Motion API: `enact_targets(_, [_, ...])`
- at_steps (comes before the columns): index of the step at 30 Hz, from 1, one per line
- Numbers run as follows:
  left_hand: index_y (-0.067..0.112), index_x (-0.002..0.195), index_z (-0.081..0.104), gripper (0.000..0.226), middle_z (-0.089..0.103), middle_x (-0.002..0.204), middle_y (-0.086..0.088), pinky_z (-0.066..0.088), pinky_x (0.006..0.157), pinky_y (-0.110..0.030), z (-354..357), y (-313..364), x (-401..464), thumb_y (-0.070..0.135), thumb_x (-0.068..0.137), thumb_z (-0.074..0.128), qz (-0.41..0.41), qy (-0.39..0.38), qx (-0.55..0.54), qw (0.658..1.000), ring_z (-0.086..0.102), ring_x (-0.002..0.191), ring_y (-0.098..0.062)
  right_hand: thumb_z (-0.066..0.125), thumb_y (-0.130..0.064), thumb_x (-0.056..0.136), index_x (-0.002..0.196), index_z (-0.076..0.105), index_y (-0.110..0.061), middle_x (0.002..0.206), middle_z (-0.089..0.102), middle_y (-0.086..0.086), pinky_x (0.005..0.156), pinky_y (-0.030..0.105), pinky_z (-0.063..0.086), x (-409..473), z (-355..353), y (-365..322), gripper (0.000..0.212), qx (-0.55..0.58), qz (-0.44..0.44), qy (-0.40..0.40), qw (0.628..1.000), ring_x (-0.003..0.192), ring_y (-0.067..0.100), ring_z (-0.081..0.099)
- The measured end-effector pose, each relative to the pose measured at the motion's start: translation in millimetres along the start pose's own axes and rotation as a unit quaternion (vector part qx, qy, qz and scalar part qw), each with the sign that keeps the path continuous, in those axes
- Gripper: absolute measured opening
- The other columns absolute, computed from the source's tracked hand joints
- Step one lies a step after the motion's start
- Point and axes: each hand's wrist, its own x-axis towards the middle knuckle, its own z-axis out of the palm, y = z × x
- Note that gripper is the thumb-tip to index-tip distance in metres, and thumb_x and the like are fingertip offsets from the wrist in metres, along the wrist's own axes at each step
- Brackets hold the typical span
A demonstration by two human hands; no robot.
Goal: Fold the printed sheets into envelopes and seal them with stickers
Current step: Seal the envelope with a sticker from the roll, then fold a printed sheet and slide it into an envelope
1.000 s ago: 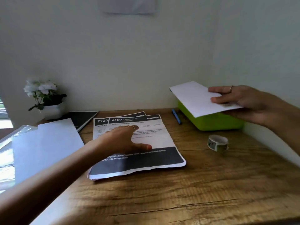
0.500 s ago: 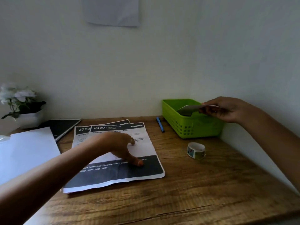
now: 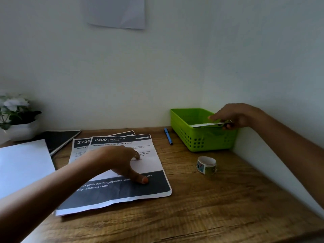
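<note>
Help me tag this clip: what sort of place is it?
Probably a home desk corner: a wooden desk against white walls, a white potted flower, a blue pen and a green plastic basket.

Black-and-white printed paper sheets (image 3: 154, 165) overlapped flat on desk; folded white paper envelope (image 3: 205, 125) level over green basket; sticker roll (image 3: 206, 165) beside.

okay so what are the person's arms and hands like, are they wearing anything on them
Both forearms are bare, with no sleeves in view. The left hand wears a thin ring on one finger, and its thumbnail looks painted orange-red. The right hand shows no watch or bracelet at the wrist; a small glint near its fingers may be a ring, but it is too small to tell.
</note>
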Motion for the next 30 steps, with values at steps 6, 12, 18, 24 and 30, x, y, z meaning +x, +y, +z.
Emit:
enact_targets(6, [0.024,0.147,0.020,0.091,0.023,0.155,-0.003,0.025,0.112,-0.039,-2,0,1,0.068,0.075,0.054,0.000,-0.015,0.012,1.000,0.027,0.139,-0.024,0.062,-0.032,0.089,0.116,0.051,-0.002,0.114,0.054,0.018,0.047,0.026,0.043,-10,-6,-8,0.042,-0.124,0.005,0.039,0.991,0.054,0.020,0.050])
enact_targets(12, [0.026,0.148,0.017,0.093,0.019,0.156,-0.001,0.020,0.114,-0.040,1,3,-2,0.072,0.074,0.050,-0.001,-0.006,0.009,1.000,0.022,0.141,-0.023,0.063,-0.040,0.087,0.123,0.052,-0.003,0.127,0.056,0.017,0.053,0.028,0.048,-27,-17,-12,0.053,-0.252,0.005,0.134,0.958,0.057,0.024,0.062])
enact_targets(18, [0.027,0.149,0.011,0.093,0.016,0.157,0.000,0.017,0.115,-0.041,8,0,-5,0.073,0.076,0.045,0.010,-0.004,-0.022,1.000,0.020,0.142,-0.023,0.062,-0.043,0.083,0.128,0.052,-0.020,0.108,0.064,0.012,0.082,0.042,0.055,-33,-4,-22,0.052,-0.215,-0.117,0.256,0.935,0.072,0.029,0.068])
enact_targets(24, [0.030,0.149,0.011,0.096,0.015,0.157,0.003,0.017,0.115,-0.043,19,-2,-11,0.076,0.072,0.045,0.018,0.013,-0.066,0.998,0.020,0.142,-0.023,0.060,-0.045,0.084,0.130,0.051,-0.021,0.132,0.050,0.016,0.098,0.042,0.042,-53,38,-50,0.053,-0.204,-0.260,0.241,0.912,0.114,0.036,0.054])
enact_targets(30, [0.033,0.149,0.012,0.095,0.014,0.157,0.006,0.017,0.114,-0.041,29,0,-24,0.079,0.071,0.043,0.022,0.043,-0.076,0.996,0.020,0.142,-0.020,0.060,-0.042,0.087,0.122,0.058,-0.017,0.132,0.052,0.008,0.084,0.035,0.050,-73,96,-72,0.043,-0.180,-0.339,0.122,0.915,0.090,0.020,0.058])
